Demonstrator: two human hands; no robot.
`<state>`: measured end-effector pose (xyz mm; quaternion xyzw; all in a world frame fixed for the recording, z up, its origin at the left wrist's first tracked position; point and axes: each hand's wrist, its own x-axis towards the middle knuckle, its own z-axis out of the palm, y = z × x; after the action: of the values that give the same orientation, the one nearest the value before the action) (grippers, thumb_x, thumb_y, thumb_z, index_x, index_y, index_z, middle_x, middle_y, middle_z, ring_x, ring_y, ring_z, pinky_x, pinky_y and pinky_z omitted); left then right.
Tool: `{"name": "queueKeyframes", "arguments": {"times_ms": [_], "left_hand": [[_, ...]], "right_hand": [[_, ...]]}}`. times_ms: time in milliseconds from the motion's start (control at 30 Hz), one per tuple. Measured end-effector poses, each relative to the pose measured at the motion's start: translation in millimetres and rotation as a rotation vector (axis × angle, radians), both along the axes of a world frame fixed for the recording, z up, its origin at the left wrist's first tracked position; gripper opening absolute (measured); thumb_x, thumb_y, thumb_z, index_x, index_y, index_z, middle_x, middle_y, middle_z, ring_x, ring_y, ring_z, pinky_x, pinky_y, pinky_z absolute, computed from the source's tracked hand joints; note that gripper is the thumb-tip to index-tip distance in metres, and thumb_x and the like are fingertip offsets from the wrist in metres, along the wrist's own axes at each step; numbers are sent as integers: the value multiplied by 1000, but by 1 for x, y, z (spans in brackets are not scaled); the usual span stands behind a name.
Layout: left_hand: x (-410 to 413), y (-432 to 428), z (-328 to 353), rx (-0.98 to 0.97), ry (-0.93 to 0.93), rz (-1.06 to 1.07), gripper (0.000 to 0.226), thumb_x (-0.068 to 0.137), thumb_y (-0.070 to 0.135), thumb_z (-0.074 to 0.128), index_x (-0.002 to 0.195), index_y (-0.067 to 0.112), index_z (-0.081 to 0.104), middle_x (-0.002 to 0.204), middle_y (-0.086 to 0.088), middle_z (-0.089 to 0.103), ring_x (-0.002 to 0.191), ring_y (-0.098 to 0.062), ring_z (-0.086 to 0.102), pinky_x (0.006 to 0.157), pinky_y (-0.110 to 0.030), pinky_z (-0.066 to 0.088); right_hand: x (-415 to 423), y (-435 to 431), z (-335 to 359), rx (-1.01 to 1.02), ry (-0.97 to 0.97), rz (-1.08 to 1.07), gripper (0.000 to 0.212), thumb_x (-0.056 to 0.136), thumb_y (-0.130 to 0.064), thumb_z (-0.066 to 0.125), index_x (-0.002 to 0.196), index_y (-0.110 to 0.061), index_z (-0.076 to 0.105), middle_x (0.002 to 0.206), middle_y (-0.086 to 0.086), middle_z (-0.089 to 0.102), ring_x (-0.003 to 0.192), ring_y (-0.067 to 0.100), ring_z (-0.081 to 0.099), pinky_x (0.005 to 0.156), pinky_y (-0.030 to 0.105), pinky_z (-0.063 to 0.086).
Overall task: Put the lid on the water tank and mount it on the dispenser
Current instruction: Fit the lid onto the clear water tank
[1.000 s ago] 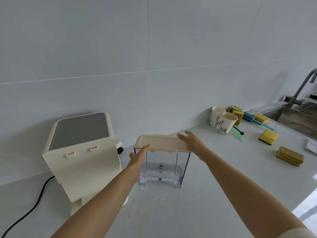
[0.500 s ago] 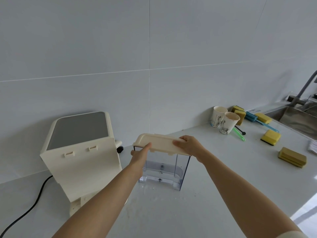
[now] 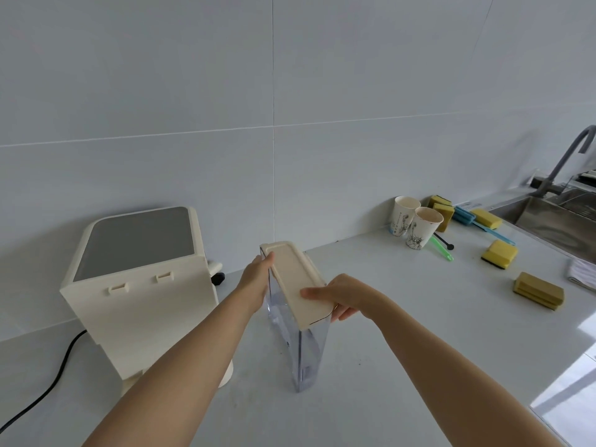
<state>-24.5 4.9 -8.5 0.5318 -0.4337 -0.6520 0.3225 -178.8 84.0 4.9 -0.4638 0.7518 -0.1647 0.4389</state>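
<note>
While both hands (image 3: 342, 296) grip it, lidded tank (image 3: 306, 356) stands beside dispenser (image 3: 145, 295).

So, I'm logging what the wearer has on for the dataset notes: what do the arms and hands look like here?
Both forearms are bare right down to the frame edge, with no sleeves in view. The left hand and right hand wear no gloves, and no rings, watch or bracelet show. No markings are visible on either arm.

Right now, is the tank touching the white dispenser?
Apart. The head view shows bare counter between the water tank and the dispenser.
</note>
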Motion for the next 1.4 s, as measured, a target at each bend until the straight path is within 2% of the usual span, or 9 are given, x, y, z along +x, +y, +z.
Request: {"name": "queueKeyframes", "arguments": {"times_ms": [67,133,300,400,500,633,900,1067,1400], "left_hand": [[-4,-2,4,-16,-12,-20,22,92,32,41,96,18,58,78,3,47,70,-13,45,66,-24,34],[-6,-5,5,-29,-34,-40,22,92,31,41,75,22,53,81,2,46,75,-15,41,70,-25,36],[-9,-4,13,-69,-112,-106,30,91,28,41,116,18,55,111,-3,54,106,-22,49,101,-38,39],[-6,-1,24,-98,-162,-149,32,86,30,48,113,13,53,110,-4,51,102,-21,47,97,-39,39],[-5,16,32,-161,-193,-175,48,79,32,58,120,13,42,105,3,50,96,-14,50,80,-26,40],[-5,51,29,-167,-200,-181,63,68,30,71,118,14,39,103,2,58,90,-15,57,66,-27,45],[-16,82,9,-350,-444,-148,104,56,36,82,136,15,20,132,-7,44,119,-27,45,98,-44,45],[-20,80,5,-460,-582,-161,107,55,43,80,137,13,18,132,-8,45,120,-26,46,95,-38,44],[-11,65,5,-505,-724,-262,95,56,47,78,131,18,27,123,-3,53,111,-23,51,88,-35,46]], "right_hand": [[5,1,-2,20,-4,10,53,67,-62,63,78,-10,58,66,2,65,61,12,63,71,23,52],[9,1,-3,25,-10,13,52,66,-64,62,74,-12,56,62,2,65,60,11,63,71,23,52],[13,1,-4,59,5,19,57,66,-69,57,76,-13,56,65,1,67,61,12,65,66,24,51],[11,-1,1,55,28,45,72,69,-69,53,105,-6,56,101,8,68,82,19,65,63,25,49],[6,-11,10,-43,101,19,80,77,-65,46,127,-3,42,125,14,56,101,25,57,79,33,46],[0,-33,23,-281,74,-13,61,87,-49,46,131,-7,41,139,14,45,121,26,45,96,34,35],[27,-68,27,-302,148,243,43,90,-40,45,130,-25,47,141,9,41,130,31,34,109,46,31],[36,-74,23,-259,267,320,41,89,-43,44,129,-36,44,149,7,26,139,29,12,111,50,17],[30,-76,22,-229,317,280,40,86,-47,45,124,-34,46,138,10,33,129,33,23,104,46,29]]}}
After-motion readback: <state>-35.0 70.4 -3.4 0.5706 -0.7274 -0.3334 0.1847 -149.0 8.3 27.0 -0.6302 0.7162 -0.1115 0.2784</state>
